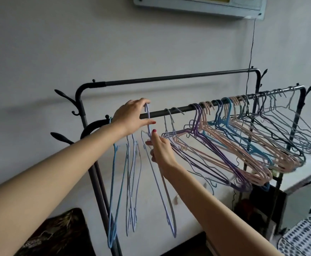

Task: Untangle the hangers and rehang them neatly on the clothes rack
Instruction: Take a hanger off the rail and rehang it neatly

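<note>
Against the pale wall stands the clothes rack [178,78], a dark frame with a higher back bar and a lower front rail [180,110] that carries all the hangers. Along the right and middle stretch of that rail hangs the crowded bunch of hangers [234,145], pink, purple, blue and grey, their frames overlapping and slanting into one another, so this part looks tangled and probably remains to be sorted. Near the left end a few light blue hangers [130,182] hang straight down with gaps between them, apparently the neat section, placed there to keep them clear of the bunch.

Between the two groups is the lilac hanger [160,183], the one now being handled. Its hook rises in front of the rail at the left hand [132,115], which pinches the top of the hook between thumb and fingers, seemingly to steer it over the bar. The right hand [160,148] closes around the hanger's neck just below, steadying the frame so it does not swing into the neighbours; whether the hook already rests on the rail cannot be told, since the left hand covers that spot. Seating it beside the blue ones seems the step in hand.
</note>
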